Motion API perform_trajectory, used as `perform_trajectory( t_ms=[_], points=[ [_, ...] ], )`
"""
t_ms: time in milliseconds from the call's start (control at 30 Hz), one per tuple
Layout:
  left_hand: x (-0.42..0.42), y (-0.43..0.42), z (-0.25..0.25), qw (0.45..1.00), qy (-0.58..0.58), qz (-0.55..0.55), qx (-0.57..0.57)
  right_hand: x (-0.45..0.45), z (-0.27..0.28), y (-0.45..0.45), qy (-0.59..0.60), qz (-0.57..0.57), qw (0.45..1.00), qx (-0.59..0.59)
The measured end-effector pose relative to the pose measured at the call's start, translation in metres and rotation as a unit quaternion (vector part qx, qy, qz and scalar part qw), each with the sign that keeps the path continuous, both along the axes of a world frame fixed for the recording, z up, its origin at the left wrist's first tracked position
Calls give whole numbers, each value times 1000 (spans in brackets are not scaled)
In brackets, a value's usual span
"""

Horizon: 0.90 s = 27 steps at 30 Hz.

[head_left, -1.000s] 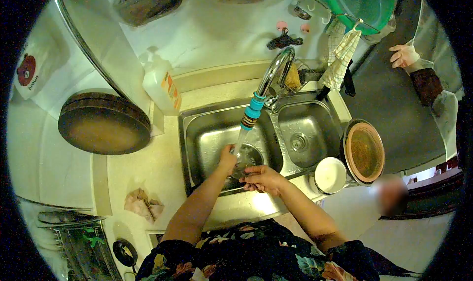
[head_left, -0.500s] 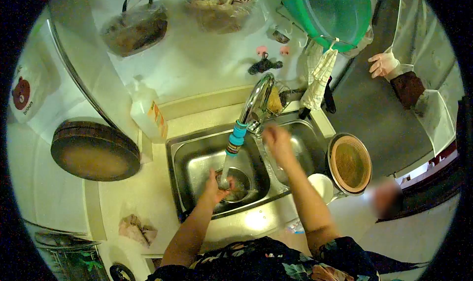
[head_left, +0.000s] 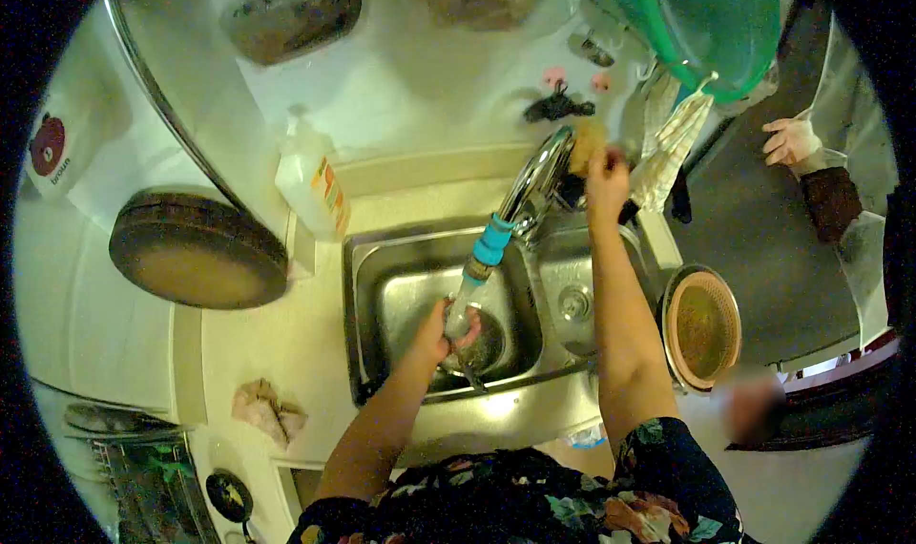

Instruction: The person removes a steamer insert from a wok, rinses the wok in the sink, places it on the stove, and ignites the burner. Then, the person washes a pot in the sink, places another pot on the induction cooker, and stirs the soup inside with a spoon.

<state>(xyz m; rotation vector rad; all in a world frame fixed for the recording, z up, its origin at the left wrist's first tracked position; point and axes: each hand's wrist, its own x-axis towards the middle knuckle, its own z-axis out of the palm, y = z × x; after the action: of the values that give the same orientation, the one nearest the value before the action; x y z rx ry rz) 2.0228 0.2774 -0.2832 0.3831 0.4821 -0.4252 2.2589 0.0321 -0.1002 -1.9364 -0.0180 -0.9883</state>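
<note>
In the left basin of the steel sink (head_left: 355, 301), my left hand (head_left: 441, 332) is closed under the running water. It holds a utensil with a thin dark handle (head_left: 469, 370); the utensil's other end is lost in the splash. A round metal bowl (head_left: 489, 348) sits below it in the basin. My right hand (head_left: 608, 186) reaches behind the right basin, fingers pinched on a yellow sponge (head_left: 583, 148) beside the chrome faucet (head_left: 539, 177). A blue nozzle (head_left: 491, 240) on the faucet pours water onto my left hand.
Left of the sink stand a white bottle (head_left: 310, 186) and a thick round board (head_left: 196, 258). A crumpled cloth (head_left: 267, 410) lies on the counter. To the right are a pink strainer basket (head_left: 704, 329), a checked towel (head_left: 679, 138) and a green basin (head_left: 711, 29).
My right hand has moved from above the right basin to the back and taken hold of the sponge. My left hand stays under the water. The view has shifted.
</note>
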Motion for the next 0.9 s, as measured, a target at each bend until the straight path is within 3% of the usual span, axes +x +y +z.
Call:
perform_trajectory(
  t_ms=[33, 100, 167, 233, 300, 467, 500, 567, 600, 700, 733, 833, 867, 900],
  points=[
    [2, 0, 0, 1000, -3, 6, -14, -27, 16, 5, -16, 2, 1000, 20],
    [2, 3, -2, 1000, -21, 1, -12, -48, -13, -7, -22, -40, 996, 72],
    [4, 6, -11, 998, -50, -21, 18, -116, -32, 2, 80, 58, 981, 165],
    [9, 9, -27, 999, -44, -27, -4, -169, -107, 14, 170, 88, 980, 53],
    [11, 6, -25, 999, -12, -8, -31, -225, -107, 49, 194, 178, 965, 4],
    [6, 0, 9, 992, -8, -13, 124, -229, -94, 82, 135, 292, 925, -203],
    [4, -2, 15, 986, -10, -18, 163, -228, -96, 90, 176, 295, 908, -241],
    [7, -10, 4, 992, -6, 1, 129, -227, -106, 104, 257, 299, 863, -315],
    [8, -14, -2, 994, 13, 29, 104, -226, -110, 107, 223, 260, 870, -355],
    [10, -18, -13, 991, 28, 80, 103, -227, -127, 120, 291, 252, 842, -378],
    [8, -19, -13, 989, 28, 91, 114, -227, -133, 113, 260, 331, 875, -240],
    [6, -7, -14, 987, 54, 67, 139, -213, -129, 109, 367, 434, 810, -143],
    [2, -8, -14, 986, 31, 76, 144, -218, -115, 109, 383, 428, 813, -93],
    [2, -8, -14, 985, 6, 87, 150, -224, -113, 115, 343, 401, 836, -153]
  ],
)
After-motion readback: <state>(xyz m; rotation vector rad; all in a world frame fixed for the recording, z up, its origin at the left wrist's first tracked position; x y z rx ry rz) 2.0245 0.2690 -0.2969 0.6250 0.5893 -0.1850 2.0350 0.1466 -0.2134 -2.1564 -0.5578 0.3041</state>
